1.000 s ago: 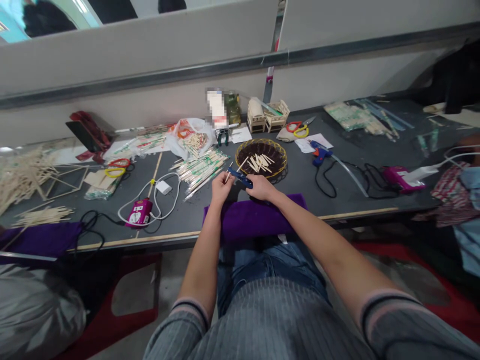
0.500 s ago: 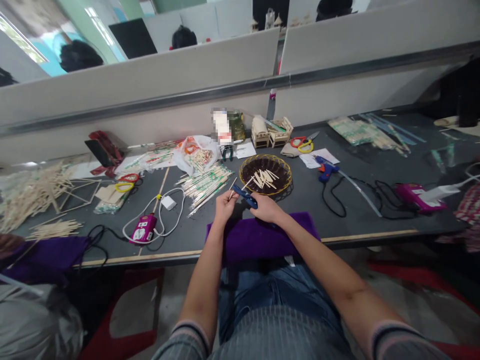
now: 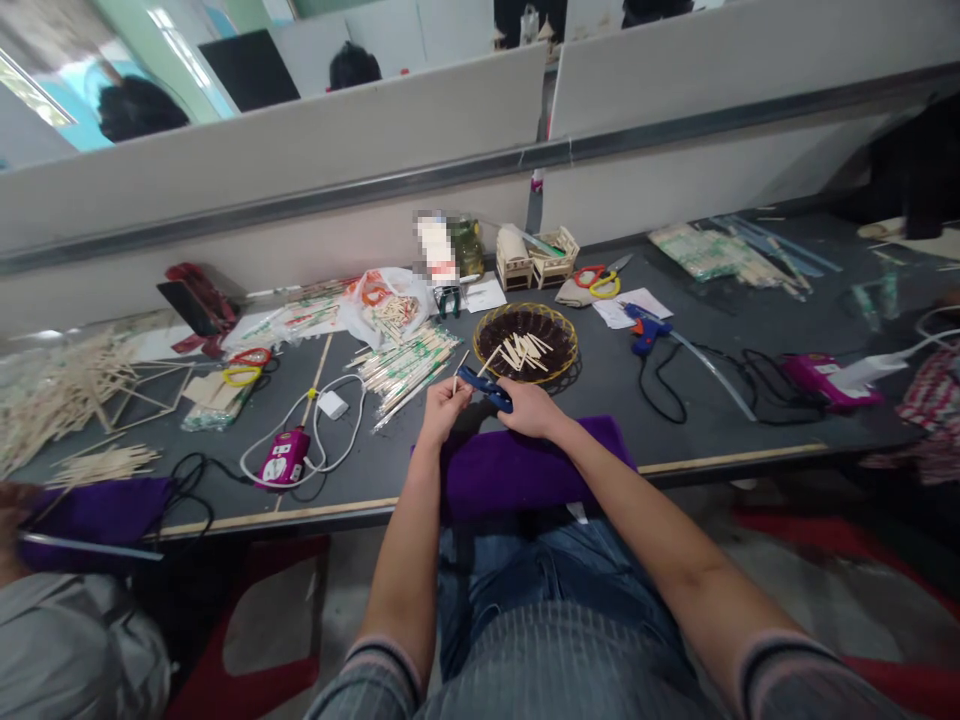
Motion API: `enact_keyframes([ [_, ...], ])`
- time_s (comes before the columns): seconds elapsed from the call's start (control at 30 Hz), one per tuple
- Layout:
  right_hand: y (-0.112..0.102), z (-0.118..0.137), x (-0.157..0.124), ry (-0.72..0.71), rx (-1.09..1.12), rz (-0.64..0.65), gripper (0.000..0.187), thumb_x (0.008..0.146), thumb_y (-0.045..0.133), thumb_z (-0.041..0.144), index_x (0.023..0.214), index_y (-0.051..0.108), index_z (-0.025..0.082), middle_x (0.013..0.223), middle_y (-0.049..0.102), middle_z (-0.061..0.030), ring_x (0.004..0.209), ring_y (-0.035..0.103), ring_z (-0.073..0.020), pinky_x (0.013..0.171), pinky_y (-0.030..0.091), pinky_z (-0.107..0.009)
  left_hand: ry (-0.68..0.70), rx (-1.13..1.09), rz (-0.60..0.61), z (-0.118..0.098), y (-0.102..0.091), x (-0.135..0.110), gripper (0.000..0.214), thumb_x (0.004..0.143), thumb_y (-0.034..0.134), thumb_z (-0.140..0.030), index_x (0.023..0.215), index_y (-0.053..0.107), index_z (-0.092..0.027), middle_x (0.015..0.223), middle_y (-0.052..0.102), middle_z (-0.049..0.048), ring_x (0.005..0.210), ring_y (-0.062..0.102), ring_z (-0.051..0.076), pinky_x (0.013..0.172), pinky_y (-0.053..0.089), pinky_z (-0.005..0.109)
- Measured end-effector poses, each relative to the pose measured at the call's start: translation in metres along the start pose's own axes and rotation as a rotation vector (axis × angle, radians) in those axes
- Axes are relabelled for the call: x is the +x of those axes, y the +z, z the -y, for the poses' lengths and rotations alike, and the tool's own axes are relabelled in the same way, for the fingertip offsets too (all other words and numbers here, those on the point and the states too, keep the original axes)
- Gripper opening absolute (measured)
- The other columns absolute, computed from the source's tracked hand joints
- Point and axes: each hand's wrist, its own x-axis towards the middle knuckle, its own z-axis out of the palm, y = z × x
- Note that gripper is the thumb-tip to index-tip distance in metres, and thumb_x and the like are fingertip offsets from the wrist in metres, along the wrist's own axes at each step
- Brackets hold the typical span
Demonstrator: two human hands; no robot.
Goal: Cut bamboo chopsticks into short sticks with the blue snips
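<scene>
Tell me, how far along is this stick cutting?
Done: short cut wooden pieces lie in the round woven basket. In hand: the left hand holds a thin wooden stick, and the right hand grips blue-handled cutters at it. Left: a heap of long wooden sticks lies beside the basket, seemingly uncut, so much appears to remain.

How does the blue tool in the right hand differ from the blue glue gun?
The blue tool is gripped in the right hand, set against a stick that the left hand holds; the glue gun lies untouched on the table. The glue gun trails a black cord; the blue tool shows none. Both are blue.
</scene>
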Motion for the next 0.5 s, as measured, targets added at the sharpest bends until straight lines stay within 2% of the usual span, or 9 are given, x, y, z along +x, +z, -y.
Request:
enact_keyframes([
  [0.27, 0.003, -0.01, 0.008, -0.049, -0.061, 0.018, 0.03, 0.08, 0.056, 0.031, 0.107, 0.059, 0.018, 0.096, 0.072, -0.0094, 0.087, 0.066, -0.0244, 0.071, 0.041, -0.028, 0.0, -0.008, -0.046, 0.005, 0.003, 0.002, 0.041, 0.069, 0.071, -0.052, 0.06, 0.052, -0.017, 0.047, 0.045, -0.0048, 0.04, 0.031, 0.005, 0.042, 0.021, 0.021],
  [0.4, 0.009, -0.011, 0.01, 0.02, -0.065, 0.012, 0.027, 0.082, 0.055, 0.03, 0.104, 0.06, 0.017, 0.098, 0.071, -0.0114, 0.089, 0.066, -0.0247, 0.071, 0.041, -0.028, -0.019, 0.002, -0.076, 0.012, 0.003, 0.003, 0.04, 0.072, 0.068, -0.056, 0.07, 0.056, -0.017, 0.05, 0.048, -0.0049, 0.041, 0.032, 0.006, 0.042, 0.022, 0.021],
  [0.5, 0.01, -0.008, 0.01, 0.066, -0.063, 0.008, 0.026, 0.083, 0.054, 0.032, 0.103, 0.06, 0.017, 0.097, 0.071, -0.0114, 0.089, 0.066, -0.0242, 0.071, 0.041, -0.028, 0.024, 0.059, -0.093, 0.015, 0.002, 0.005, 0.04, 0.071, 0.069, -0.055, 0.072, 0.057, -0.017, 0.054, 0.05, -0.0046, 0.045, 0.035, 0.006, 0.045, 0.026, 0.021],
])
